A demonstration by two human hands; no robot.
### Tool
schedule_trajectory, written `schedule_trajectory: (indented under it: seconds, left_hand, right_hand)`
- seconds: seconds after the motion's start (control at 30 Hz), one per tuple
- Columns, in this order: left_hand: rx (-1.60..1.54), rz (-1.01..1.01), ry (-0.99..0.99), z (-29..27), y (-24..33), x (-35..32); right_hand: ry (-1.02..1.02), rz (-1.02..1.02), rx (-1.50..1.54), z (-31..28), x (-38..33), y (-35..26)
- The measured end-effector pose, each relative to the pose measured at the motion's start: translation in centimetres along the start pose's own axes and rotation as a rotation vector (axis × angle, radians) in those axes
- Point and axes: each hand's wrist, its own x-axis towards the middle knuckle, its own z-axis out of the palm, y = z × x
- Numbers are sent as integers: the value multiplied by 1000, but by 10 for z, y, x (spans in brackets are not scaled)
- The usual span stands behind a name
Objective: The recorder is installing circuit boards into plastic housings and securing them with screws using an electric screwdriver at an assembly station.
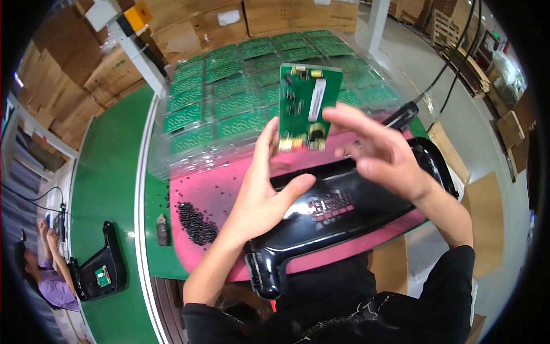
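Observation:
My left hand [266,192] holds a green circuit board [302,106] upright by its lower edge, above a glossy black plastic housing [338,209]. The housing lies on a pink mat [212,189]. My right hand [381,152] hovers just right of the board with its fingers spread, close to the board's edge but holding nothing. Below the hands a pile of small black screws [196,222] lies on the mat's left part.
Clear trays of several green circuit boards [229,103] fill the bench behind. A black screwdriver [401,116] lies at the right. A green conveyor belt [106,178] carries another black housing [100,269]; a person in purple [46,275] sits at the far left. Cardboard boxes [63,74] stand around.

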Motion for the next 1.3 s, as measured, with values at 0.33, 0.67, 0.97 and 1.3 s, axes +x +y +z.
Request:
schedule_trajectory:
  seconds: [0.33,0.67,0.97,1.3]
  left_hand:
    - [79,-245,-787,11,26,-10]
    - [102,-244,-998,13,19,-15]
    - [339,-143,-421,12,13,-9]
    - [490,-115,-420,13,11,-11]
  right_hand:
    - [149,-83,-922,12,-91,-7]
    - [183,192,-527,25,-119,11]
    - [357,458,-106,5,-102,29]
    - [395,482,-76,-7,-86,43]
